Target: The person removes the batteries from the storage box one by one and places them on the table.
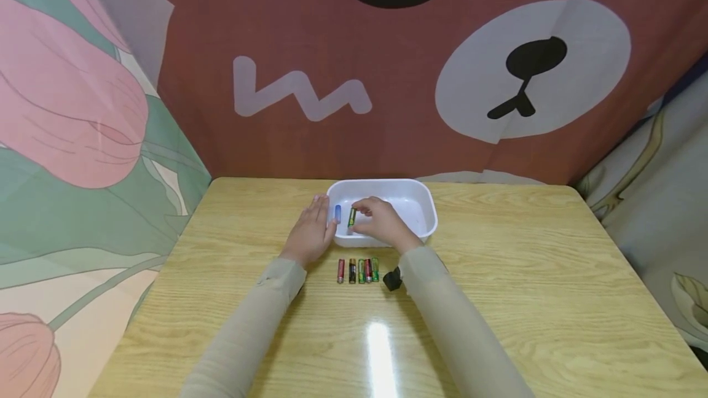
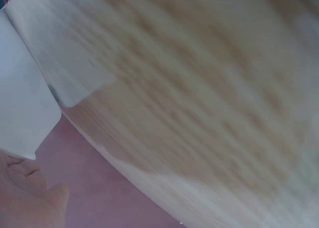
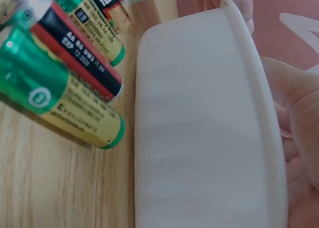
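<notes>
A white plastic tub (image 1: pixel 387 184) stands near the table's far edge. My right hand (image 1: pixel 383 221) reaches over its near rim and pinches a green battery (image 1: pixel 351 218) between thumb and fingers, inside the tub. Left of that, a blue battery (image 1: pixel 338 214) lies in the tub. My left hand (image 1: pixel 311 231), fingers straight, rests along the tub's left rim. In the right wrist view the tub's wall (image 3: pixel 199 113) hides the held battery, and part of my right hand (image 3: pixel 304 118) shows behind the rim.
On the table (image 1: pixel 531 275) in front of the tub is a row of several batteries: a red one (image 1: pixel 340 271), a black one (image 1: pixel 352 271), green ones (image 3: pixel 65 93) and a red-and-black one (image 3: pixel 79 51). A black block (image 1: pixel 393 279) sits by my right cuff. A printed curtain (image 1: pixel 310 146) hangs behind.
</notes>
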{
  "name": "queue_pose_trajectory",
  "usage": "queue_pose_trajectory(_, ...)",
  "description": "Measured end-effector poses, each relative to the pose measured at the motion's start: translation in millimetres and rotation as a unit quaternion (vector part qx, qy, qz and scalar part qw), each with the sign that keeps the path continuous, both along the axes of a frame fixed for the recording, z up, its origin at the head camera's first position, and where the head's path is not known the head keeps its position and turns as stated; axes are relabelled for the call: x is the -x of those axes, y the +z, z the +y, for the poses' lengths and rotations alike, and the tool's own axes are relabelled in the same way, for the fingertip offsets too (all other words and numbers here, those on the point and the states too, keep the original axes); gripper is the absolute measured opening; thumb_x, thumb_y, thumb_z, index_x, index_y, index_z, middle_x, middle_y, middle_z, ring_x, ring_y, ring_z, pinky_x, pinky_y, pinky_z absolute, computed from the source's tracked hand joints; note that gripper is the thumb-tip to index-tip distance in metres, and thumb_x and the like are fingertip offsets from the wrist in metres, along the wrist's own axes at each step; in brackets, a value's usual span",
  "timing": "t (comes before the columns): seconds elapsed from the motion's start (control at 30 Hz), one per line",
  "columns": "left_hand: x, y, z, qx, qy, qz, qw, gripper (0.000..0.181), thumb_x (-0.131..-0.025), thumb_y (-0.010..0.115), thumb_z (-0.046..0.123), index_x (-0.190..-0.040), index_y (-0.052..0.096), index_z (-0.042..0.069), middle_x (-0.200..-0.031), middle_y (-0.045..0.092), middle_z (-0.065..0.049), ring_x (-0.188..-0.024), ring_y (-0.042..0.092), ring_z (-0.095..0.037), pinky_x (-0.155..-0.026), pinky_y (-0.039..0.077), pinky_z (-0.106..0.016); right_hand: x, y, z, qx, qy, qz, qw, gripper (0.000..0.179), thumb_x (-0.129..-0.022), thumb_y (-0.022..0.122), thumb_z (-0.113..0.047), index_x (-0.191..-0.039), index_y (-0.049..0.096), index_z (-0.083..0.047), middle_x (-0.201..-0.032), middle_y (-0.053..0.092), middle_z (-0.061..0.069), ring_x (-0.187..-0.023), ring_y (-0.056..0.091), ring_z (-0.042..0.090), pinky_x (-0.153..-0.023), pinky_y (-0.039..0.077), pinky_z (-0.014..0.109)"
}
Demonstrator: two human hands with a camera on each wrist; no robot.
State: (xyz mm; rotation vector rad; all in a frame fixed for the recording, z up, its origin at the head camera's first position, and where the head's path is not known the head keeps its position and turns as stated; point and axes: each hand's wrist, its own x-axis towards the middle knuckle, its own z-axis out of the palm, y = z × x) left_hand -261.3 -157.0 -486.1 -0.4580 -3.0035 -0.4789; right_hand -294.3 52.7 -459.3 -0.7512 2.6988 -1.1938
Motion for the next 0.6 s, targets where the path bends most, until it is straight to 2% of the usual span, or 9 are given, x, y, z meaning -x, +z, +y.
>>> queue_pose_trajectory(0.23,-0.4,0.1,0.0,-0.004,-0.001,-0.002,1.0000,0.067,-0.110,0.033,0.037,-0.160,0.013,-0.003,-0.167,0.015,-0.017,-0.155,0.011,-0.030,-0.125,0.019,-0.049,-10.0,5.0,4.0,0.009,-0.003,-0.003,1.0000,0.058,-0.083,0.083,-0.017,-0.135,0.062,-0.001,-0.124,0.065,0.015,-0.115,0.062,0.035,-0.102,0.052,0.045)
queue_pose_trajectory(0.6,1.3,-3.1,-0.9,-0.005,-0.004,0.012,0.9999,0.067,-0.110,0.034,0.036,-0.160,0.015,-0.005,-0.167,0.018,-0.019,-0.155,0.013,-0.032,-0.124,0.021,-0.050,-24.0,12.9,9.0,0.027,0.003,0.025,0.9993,0.057,-0.084,0.082,-0.018,-0.134,0.062,0.001,-0.125,0.065,0.014,-0.117,0.062,0.038,-0.103,0.052,0.047)
